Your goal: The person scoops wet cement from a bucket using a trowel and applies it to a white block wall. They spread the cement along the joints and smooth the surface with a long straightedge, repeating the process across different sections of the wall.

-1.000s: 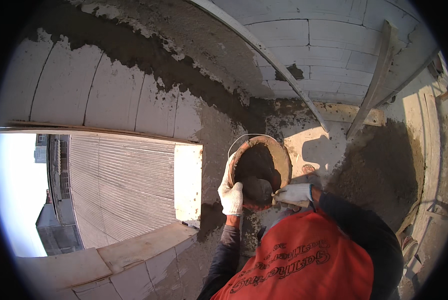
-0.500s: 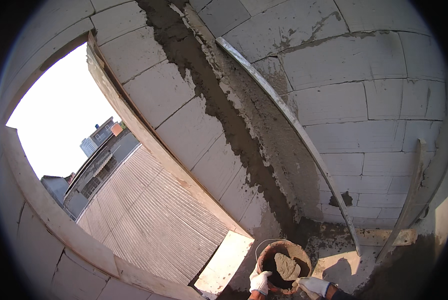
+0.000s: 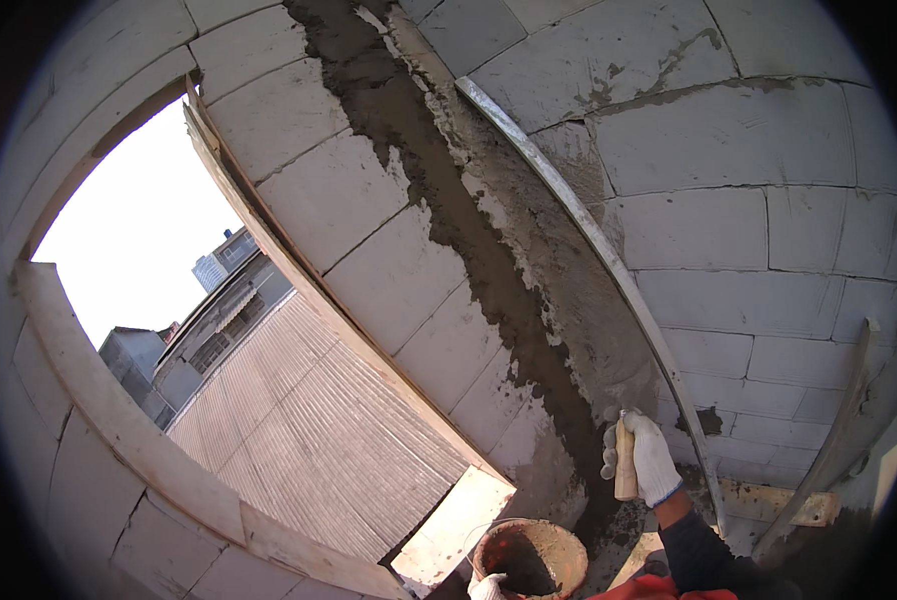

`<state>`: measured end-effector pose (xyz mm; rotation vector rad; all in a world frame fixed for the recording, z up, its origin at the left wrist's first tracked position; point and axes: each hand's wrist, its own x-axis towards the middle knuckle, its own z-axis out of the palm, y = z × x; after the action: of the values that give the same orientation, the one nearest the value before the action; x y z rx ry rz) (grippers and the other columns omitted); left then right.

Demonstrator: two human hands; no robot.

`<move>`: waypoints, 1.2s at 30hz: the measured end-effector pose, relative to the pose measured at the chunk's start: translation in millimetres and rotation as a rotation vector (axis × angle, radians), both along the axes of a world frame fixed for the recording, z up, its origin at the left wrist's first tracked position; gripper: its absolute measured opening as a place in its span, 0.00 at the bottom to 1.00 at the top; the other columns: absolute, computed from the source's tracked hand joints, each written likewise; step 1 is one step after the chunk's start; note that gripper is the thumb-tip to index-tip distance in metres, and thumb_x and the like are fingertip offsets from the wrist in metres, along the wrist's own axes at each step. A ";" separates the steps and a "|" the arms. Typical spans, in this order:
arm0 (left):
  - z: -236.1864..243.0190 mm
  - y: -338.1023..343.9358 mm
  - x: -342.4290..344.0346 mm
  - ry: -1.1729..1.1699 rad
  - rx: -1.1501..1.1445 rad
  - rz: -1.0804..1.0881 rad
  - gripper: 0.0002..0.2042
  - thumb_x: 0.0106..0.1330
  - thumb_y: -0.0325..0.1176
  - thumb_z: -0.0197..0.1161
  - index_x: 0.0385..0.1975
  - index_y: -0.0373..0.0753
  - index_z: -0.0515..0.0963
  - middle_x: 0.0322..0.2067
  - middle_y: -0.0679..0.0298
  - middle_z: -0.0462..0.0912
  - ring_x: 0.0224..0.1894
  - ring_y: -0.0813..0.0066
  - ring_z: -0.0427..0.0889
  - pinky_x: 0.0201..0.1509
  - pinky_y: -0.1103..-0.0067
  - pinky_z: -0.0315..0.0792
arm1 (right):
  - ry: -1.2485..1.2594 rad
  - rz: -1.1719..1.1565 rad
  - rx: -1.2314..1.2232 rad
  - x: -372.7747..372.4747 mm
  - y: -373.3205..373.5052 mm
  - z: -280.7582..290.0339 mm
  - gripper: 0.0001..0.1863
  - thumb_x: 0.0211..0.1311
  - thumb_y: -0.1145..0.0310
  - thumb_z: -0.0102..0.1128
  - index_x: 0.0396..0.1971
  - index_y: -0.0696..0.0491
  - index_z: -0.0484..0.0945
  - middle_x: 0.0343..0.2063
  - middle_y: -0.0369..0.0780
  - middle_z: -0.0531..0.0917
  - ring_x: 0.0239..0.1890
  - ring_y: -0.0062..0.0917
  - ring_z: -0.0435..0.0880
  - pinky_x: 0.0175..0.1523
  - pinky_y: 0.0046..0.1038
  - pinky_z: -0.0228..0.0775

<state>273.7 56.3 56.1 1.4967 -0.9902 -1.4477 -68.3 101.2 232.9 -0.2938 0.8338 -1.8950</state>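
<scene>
In a white knit glove, my right hand [image 3: 653,458] is raised in front of the wall corner, closed around the light wooden handle [image 3: 626,462] of what looks like a trowel. Its blade is hidden from view. Below, the mortar-stained bucket [image 3: 566,548] is cut off by the lower edge, with a dark, wet inside. My gloved left hand [image 3: 488,587] grips the bucket's near left rim and is only partly visible. Wet dark mortar [image 3: 509,280] runs in a band along the corner, beside a rougher plastered strip [image 3: 609,330].
A long metal straightedge [image 3: 589,225] leans against the right block wall [image 3: 729,130]. Left of the corner is a window opening with a wooden frame [image 3: 339,330], a corrugated roof [image 3: 319,430] outside. A board [image 3: 779,500] lies low at the right, near another leaning strip [image 3: 834,430].
My right hand has risen from the bucket to the wall corner with the wooden-handled tool. The grey mortar lump seen in the bucket is gone from there. My left hand stays at the rim.
</scene>
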 end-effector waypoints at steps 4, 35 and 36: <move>1.3 -0.6 -7.0 0.002 0.025 0.072 0.39 0.53 0.12 0.58 0.71 0.38 0.71 0.58 0.57 0.83 0.54 0.64 0.84 0.57 0.74 0.78 | 0.082 -0.329 -0.256 -40.6 -23.2 77.5 0.24 0.77 0.52 0.53 0.61 0.53 0.72 0.30 0.35 0.80 0.22 0.22 0.81 0.24 0.28 0.79; 42.0 -87.9 -75.4 -0.079 0.008 0.198 0.37 0.55 0.17 0.58 0.72 0.38 0.69 0.57 0.54 0.83 0.52 0.64 0.83 0.56 0.74 0.77 | 0.441 -1.807 -0.821 -214.6 -137.9 551.1 0.29 0.76 0.50 0.56 0.66 0.56 0.72 0.51 0.53 0.86 0.52 0.48 0.86 0.55 0.42 0.76; 49.7 -91.9 -83.4 -0.075 0.013 0.212 0.37 0.55 0.17 0.58 0.72 0.38 0.69 0.57 0.54 0.83 0.52 0.64 0.83 0.56 0.74 0.77 | 0.462 -1.583 -0.898 -201.2 -146.3 559.5 0.29 0.76 0.50 0.55 0.65 0.56 0.72 0.50 0.53 0.86 0.50 0.50 0.86 0.52 0.44 0.76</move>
<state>190.2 -35.6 105.8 1.6229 -0.8391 -1.2578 -269.5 -45.1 792.4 -0.7678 0.3448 -3.7693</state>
